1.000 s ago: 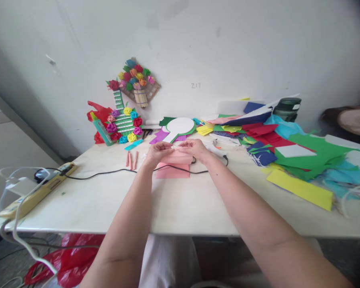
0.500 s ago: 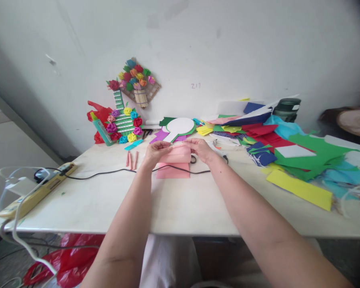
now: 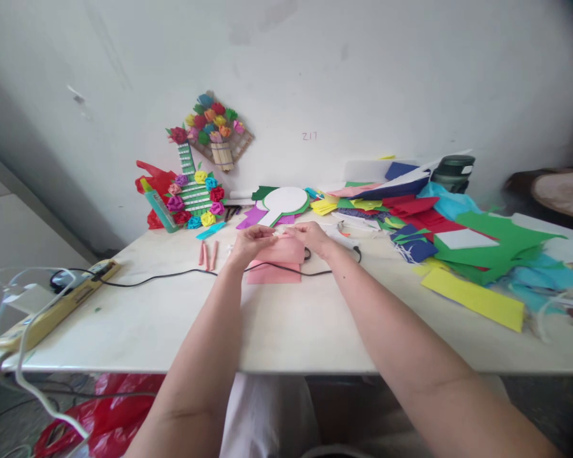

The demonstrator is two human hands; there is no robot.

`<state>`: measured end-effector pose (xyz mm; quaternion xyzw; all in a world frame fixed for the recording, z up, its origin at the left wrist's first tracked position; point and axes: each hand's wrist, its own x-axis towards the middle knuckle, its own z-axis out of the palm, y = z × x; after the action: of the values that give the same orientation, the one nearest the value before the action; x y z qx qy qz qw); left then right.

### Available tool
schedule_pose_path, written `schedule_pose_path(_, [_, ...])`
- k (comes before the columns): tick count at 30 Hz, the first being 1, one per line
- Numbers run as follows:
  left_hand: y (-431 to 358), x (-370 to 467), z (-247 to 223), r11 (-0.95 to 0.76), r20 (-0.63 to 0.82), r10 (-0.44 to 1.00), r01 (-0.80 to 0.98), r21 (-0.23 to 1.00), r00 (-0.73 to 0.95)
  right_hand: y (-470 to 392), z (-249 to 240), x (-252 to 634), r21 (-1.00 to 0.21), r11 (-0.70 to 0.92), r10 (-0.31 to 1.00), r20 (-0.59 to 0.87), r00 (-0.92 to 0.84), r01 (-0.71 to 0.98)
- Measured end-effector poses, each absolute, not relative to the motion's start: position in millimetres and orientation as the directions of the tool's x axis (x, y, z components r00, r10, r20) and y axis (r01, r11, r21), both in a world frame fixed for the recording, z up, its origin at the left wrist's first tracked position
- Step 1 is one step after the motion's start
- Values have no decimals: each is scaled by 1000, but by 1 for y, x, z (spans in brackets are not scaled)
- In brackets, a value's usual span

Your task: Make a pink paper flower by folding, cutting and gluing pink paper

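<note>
Both hands are raised over the middle of the table, pinching the top edge of a pink sheet [image 3: 286,250]. My left hand [image 3: 252,243] is closed on its left end, and my right hand [image 3: 312,236] on its right end, the fingertips close together. Flat on the table below lies another pink piece [image 3: 274,273], with a black cable [image 3: 162,276] crossing over it. Several rolled pink strips [image 3: 207,254] rest left of my left hand. Beyond the hands is a white round shape with a stem on green [image 3: 286,200].
A green glue bottle [image 3: 160,207] and a flower-covered guitar shape [image 3: 195,194] stand at the back left. Coloured sheets [image 3: 482,248] pile up on the right, near a dark jar [image 3: 452,173]. A power strip [image 3: 57,308] lies at the left edge.
My right hand has moved slightly left, closer to my left hand, and the top of the pink sheet is more gathered between the fingers. The whole view has shifted slightly.
</note>
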<state>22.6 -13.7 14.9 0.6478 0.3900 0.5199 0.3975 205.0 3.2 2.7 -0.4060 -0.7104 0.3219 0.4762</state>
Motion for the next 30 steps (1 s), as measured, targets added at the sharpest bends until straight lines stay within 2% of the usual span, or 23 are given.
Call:
schedule_pose_path(5, [-16,26,16,-374,352,922,135,918,159,12,-3,201,-651,604,796,528,-297,460])
schedule_pose_path(9, [-16,27,16,-374,353,921,122,919,162,16,-6,201,-567,674,734,585,-345,474])
schedule_pose_path(13, [-15,27,14,-355,338,928,96,930,157,15,-5,201,-602,658,750,578,-323,452])
schedule_pose_path(20, [-11,17,13,-320,305,946,178,931,109,4,3,201,-703,566,824,480,-301,431])
schedule_pose_path(30, [-1,2,6,-281,255,948,125,952,189,-10,15,202,-745,531,845,428,-321,404])
